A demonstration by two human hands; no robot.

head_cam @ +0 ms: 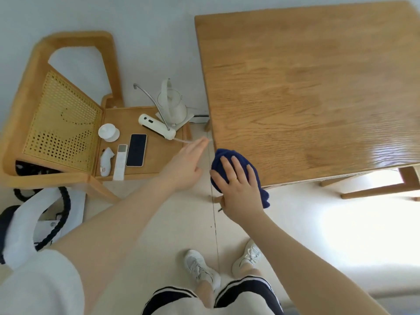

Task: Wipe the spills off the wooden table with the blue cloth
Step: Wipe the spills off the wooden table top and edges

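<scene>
Blue cloth (pixel 236 171) lies on the wooden table (pixel 318 87)'s near-left corner, right hand (pixel 238 187) pressing it, fingers spread; left hand (pixel 188 162) beside the table, fingers straight, together.

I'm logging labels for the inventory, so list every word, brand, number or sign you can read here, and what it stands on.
No text can be read in this view.
Smartphone: screen dark, nothing shown.
White remote control: any button marks are too small and blurred to read.
White handheld device: a small reddish mark near its lower end, too blurred to read.
White water pump dispenser: dark spots only, no legible text.
Electric kettle, blue cloth, wooden table: no markings visible.
</scene>
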